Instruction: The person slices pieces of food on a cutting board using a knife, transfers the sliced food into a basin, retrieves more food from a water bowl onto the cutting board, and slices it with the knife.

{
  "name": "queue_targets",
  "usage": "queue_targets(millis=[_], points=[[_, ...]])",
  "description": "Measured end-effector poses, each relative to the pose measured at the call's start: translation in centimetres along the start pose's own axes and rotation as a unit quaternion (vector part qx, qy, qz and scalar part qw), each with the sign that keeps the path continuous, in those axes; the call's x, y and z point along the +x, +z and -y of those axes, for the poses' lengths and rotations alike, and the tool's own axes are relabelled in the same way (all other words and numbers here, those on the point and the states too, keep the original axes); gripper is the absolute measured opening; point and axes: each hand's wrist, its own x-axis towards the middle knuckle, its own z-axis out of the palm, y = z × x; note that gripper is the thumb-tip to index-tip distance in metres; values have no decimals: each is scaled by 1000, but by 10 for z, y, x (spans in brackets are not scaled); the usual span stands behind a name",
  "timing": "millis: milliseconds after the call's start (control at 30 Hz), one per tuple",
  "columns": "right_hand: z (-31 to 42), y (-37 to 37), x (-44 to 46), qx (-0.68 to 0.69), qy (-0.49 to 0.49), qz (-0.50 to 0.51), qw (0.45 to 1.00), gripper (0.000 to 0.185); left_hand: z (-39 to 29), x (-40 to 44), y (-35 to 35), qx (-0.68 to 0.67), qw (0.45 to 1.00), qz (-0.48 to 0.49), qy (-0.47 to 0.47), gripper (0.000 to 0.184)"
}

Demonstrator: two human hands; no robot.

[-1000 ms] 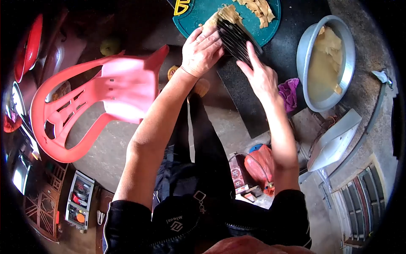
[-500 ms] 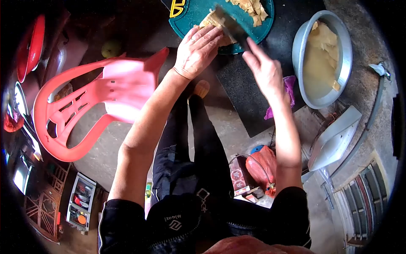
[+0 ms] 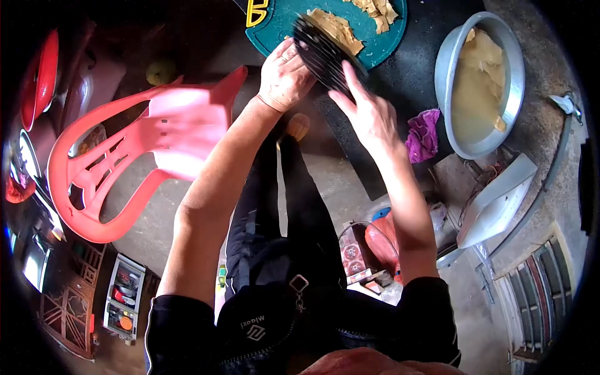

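My right hand (image 3: 369, 119) grips a broad dark cleaver (image 3: 325, 59), its blade tilted flat toward me and streaked with light, slightly blurred. Beside the blade's left side is my left hand (image 3: 284, 81), with most of its fingers hidden behind the cleaver. A stack of thin yellowish sheets (image 3: 340, 30) lies just beyond the blade on a round teal cutting board (image 3: 384, 51). More torn pieces of the same sheet (image 3: 378, 15) sit at the board's far side. Whether my left fingers touch the blade or the sheets cannot be made out.
On the right, a grey metal basin (image 3: 445, 78) holds yellowish sheets (image 3: 484, 59) in cloudy liquid. A purple cloth (image 3: 422, 134) lies at the dark table's edge (image 3: 356, 144). To the left stands a pink plastic chair (image 3: 187, 119). A red bag (image 3: 381, 240) is on the floor below.
The cleaver has swung left and turned its flat side toward me. My left hand has come off the top of the stack, which now shows more. The purple cloth is more exposed.
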Motion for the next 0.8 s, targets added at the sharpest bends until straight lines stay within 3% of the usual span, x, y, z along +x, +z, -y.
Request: queue_targets(millis=[67,133,267,367,467,533,567,667,733,800], points=[[1,7,15,-10,67,79,995,65,2,-6,5,-6,998,41,-56,33],[6,-13,13,22,97,117,988,67,4,-8,10,-2,999,14,-41,31],[10,-52,-68,3,155,141,978,68,2,-3,3,-8,1000,8,-21,32],[-2,-52,-65,-29,147,146,978,63,0,3,2,0,1000,3,-28,27],[1,-42,-19,31,192,158,968,57,2,-2,6,14,1000,-10,-23,25],[-7,-21,4,40,148,125,980,55,0,1,7,22,999,-12,-25,21],[-22,-5,6,10,43,60,997,60,-2,0,8,22,999,-7,-32,19],[-33,-18,23,43,33,72,996,61,-10,7,4,30,998,-32,-45,19],[-43,-39,34,72,102,62,990,63,-12,10,3,36,998,-22,-46,22],[-46,-62,39,126,224,57,965,45,-13,15,-3,70,997,-8,-28,23]])
